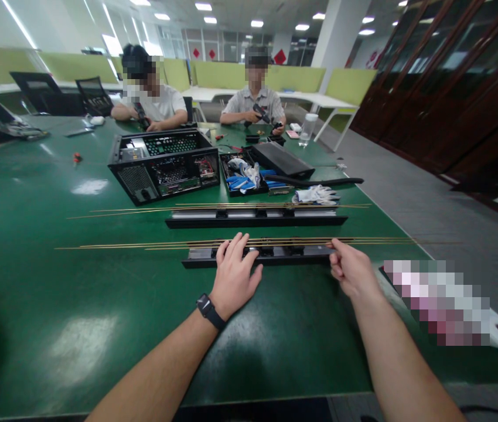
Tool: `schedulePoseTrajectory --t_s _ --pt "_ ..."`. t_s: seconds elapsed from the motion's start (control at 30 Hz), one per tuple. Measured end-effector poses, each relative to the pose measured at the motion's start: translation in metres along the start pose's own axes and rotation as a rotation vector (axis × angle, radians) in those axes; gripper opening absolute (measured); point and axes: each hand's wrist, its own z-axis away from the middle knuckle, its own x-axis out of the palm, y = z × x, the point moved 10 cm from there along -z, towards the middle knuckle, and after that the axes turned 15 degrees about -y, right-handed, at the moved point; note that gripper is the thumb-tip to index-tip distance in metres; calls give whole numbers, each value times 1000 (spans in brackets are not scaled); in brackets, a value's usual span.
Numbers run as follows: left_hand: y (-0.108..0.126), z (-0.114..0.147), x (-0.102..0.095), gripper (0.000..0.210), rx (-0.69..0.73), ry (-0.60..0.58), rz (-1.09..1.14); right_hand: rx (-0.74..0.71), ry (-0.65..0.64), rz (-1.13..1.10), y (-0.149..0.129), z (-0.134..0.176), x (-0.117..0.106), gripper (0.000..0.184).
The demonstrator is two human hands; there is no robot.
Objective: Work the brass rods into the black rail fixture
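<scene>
Several long, thin brass-coloured rods (121,246) lie across a near black-and-silver rail (200,264) and stick out past both its ends. My left hand (235,281), with a watch on the wrist, rests over the rods and the rail with its fingers spread. At the rail's right end, my right hand (352,268) is closed, thumb and forefinger pinching at the rods; how many it grips is hidden. Beyond them, parallel, sits a second rail (253,223) with more thin rods (135,209) along its far side.
An open computer case (165,170) stands behind the rails at left. Right of it are a black tray (244,190) with blue-and-white gloves, a dark flat box (282,159) and white gloves (317,194). Two people sit across the green table (99,351). A blurred packet (437,302) lies at right.
</scene>
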Motion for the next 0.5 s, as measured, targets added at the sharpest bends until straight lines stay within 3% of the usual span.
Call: schedulePoseTrajectory --t_s 0.27,0.5 --pt "0 0 0 24 2 -1 1 14 -49 -7 1 0 4 29" --pt "0 0 1 25 3 1 0 -41 108 -53 -1 -2 -19 24"
